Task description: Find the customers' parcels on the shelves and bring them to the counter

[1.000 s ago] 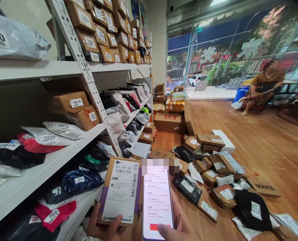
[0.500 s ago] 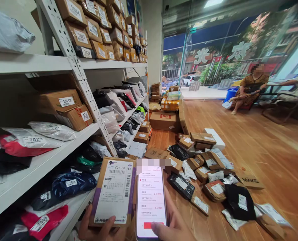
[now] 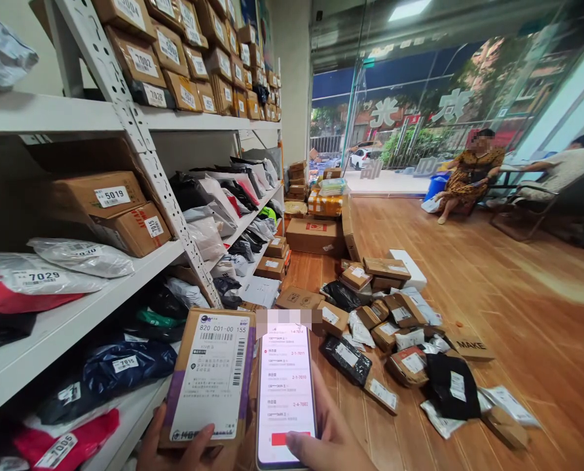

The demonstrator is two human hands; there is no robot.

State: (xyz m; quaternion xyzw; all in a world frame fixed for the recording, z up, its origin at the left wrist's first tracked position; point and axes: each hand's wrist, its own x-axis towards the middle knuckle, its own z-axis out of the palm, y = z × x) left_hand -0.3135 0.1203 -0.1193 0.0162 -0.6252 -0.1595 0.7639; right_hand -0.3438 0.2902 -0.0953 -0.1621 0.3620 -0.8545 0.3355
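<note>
My left hand (image 3: 177, 450) grips a small cardboard parcel (image 3: 206, 378) from below, thumb on its white shipping label, label facing me. Beside it, my right hand (image 3: 328, 439) holds a smartphone (image 3: 285, 392) upright, thumb resting near a red button at the bottom of the lit screen, which shows a list. Parcel and phone touch side by side at the bottom centre of the view.
White metal shelving (image 3: 125, 288) on the left holds numbered boxes and poly mailers. Several parcels (image 3: 400, 333) lie scattered on the wooden floor. A large box (image 3: 316, 235) stands further back. Two people (image 3: 469, 173) sit near the glass front at right.
The view has swung slightly right, so shelves, parcel and phone have drifted left in frame. A second seated person has come into view at the far right. Both hands keep their hold.
</note>
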